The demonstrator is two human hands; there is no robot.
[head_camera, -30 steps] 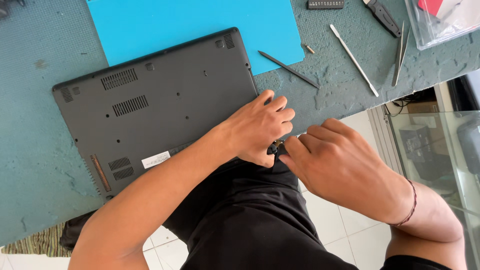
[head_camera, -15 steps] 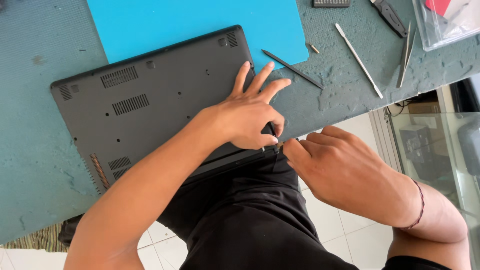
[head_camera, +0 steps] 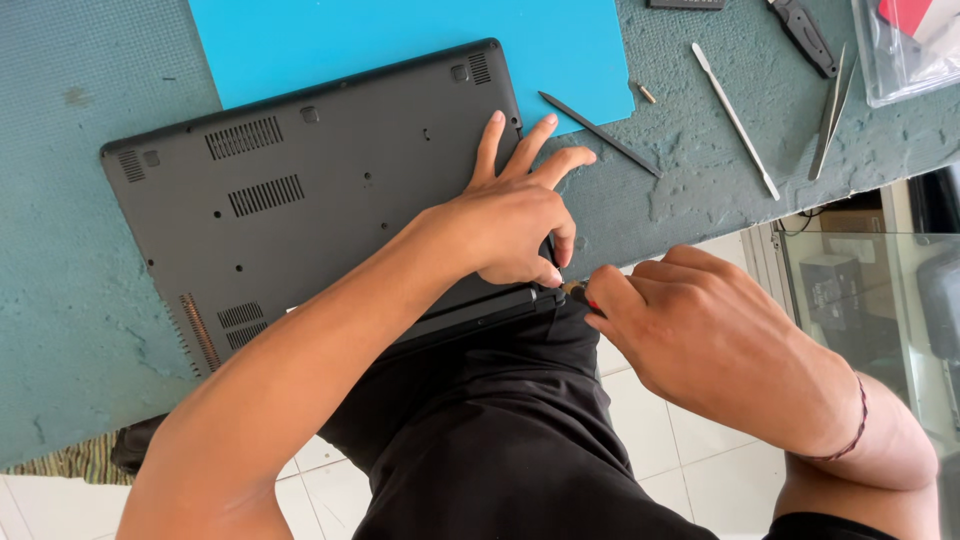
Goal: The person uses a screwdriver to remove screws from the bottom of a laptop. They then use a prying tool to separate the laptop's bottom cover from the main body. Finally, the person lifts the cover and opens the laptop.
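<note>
A dark grey laptop (head_camera: pixel 300 200) lies bottom-up on the green-grey table (head_camera: pixel 80 350), its front edge over my lap. My left hand (head_camera: pixel 505 225) presses on its near right corner, three fingers spread flat and the index finger and thumb curled over the edge. My right hand (head_camera: pixel 700 330) is closed around a small tool with a red part (head_camera: pixel 588 297). The tool's tip sits at the laptop's corner seam, right by my left thumb. Most of the tool is hidden in my fist.
A blue mat (head_camera: pixel 400 40) lies under the laptop's far edge. To the right lie a black pry stick (head_camera: pixel 600 133), a thin metal pry tool (head_camera: pixel 735 120), tweezers (head_camera: pixel 832 110), a black-handled tool (head_camera: pixel 800 35) and a clear plastic box (head_camera: pixel 900 50). A glass cabinet (head_camera: pixel 870 290) stands past the table's edge.
My left hand has gone from curled at the corner to fingers spread flat on the laptop. My right hand stays at the corner seam with the tool.
</note>
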